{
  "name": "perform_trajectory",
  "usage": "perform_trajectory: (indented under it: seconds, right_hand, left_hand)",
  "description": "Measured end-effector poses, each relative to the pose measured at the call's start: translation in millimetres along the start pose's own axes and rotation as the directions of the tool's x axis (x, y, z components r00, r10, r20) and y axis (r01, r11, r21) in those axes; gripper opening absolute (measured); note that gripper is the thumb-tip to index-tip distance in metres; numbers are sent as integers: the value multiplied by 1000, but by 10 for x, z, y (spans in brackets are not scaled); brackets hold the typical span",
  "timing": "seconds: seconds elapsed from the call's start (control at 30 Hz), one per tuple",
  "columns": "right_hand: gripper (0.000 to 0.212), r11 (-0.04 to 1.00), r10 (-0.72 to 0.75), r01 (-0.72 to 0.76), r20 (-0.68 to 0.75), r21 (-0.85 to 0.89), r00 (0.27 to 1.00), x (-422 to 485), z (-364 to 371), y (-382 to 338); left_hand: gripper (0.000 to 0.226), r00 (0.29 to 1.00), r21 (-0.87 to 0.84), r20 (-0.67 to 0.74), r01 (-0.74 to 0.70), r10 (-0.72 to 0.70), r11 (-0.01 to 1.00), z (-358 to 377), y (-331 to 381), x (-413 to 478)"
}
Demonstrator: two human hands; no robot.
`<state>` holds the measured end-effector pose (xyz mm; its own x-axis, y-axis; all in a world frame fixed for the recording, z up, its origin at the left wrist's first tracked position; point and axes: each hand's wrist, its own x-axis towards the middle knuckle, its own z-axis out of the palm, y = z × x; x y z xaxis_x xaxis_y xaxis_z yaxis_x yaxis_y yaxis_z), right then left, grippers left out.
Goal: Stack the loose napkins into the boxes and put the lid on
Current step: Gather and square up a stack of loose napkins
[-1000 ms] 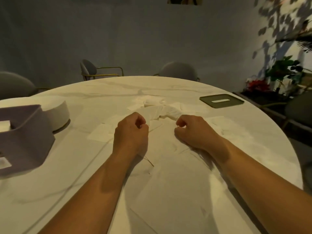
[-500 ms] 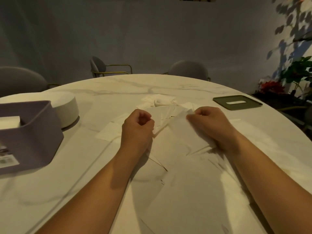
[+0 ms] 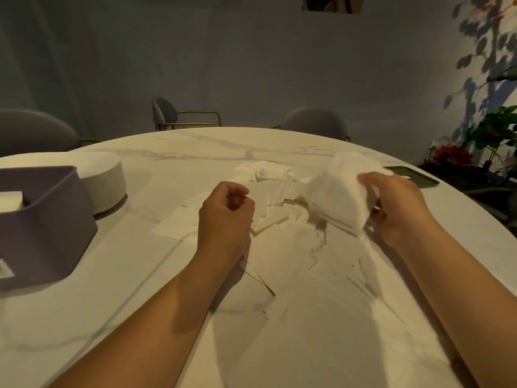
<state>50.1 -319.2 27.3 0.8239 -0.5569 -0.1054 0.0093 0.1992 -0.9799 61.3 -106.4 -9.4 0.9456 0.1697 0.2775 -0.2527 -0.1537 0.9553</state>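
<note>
1. A round marble table (image 3: pixel 84 317) stands in a dim room, with grey chairs (image 3: pixel 314 121) behind it and a plant (image 3: pixel 498 130) at the far right.
2. The right hand (image 3: pixel 397 208) has its fingers pinched on a napkin (image 3: pixel 333 197). Half a second ago that sheet lay low on the pile; now it is raised clear and blurred by motion.
3. The left hand (image 3: pixel 226 211) is still curled in a fist just over the pile (image 3: pixel 274 203), and nothing shows in its grip.
4. My reading is that one sheet is picked up and ready to go to a box, while most napkins remain scattered between and below the arms.
5. The purple box (image 3: pixel 42 228) sits well to the left, open, with something white (image 3: pixel 9 201) inside that I take for napkins already stacked.
6. Just behind it is a round white container (image 3: pixel 103 183); its contents cannot be seen.
7. The dark lid (image 3: pixel 419 179) lies at the right edge, not yet on any box.
</note>
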Motion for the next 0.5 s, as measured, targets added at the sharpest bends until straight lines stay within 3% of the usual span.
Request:
perform_trajectory:
  seconds: [0.07, 0.13, 0.2, 0.27, 0.37, 0.43, 0.5]
  right_hand:
    - [12, 983, -181, 183, -79, 12, 980, -5, 1, -18]
    - [17, 922, -388, 388, -71, -16, 919, -78, 47, -19]
    - [22, 849, -529, 529, 49, 14, 847, -207, 127, 4]
    - [32, 737, -657, 675, 266, 31, 706, -340, 211, 63]
    - [52, 672, -647, 738, 534, 62, 544, -423, 298, 192]
    - [48, 668, -552, 744, 657, -21, 514, -446, 328, 236]
    - [41, 649, -442, 746, 723, -151, 531, -457, 325, 242]
  left_hand:
    - [26, 998, -15, 36, -47, 47, 999, 33, 46, -64]
    - [22, 993, -96, 102, -57, 67, 994, 74, 113, -139]
    - [20, 980, -281, 197, 48, 8, 959, 113, 175, -213]
    - [35, 935, -461, 344, 252, -90, 851, 154, 222, -259]
    - [59, 832, -633, 515, 530, -205, 564, 150, 280, -276]
    - [62, 801, -695, 546, 596, -245, 402, 108, 303, -277]
    - [57, 812, -732, 517, 584, -272, 352, 57, 321, -277]
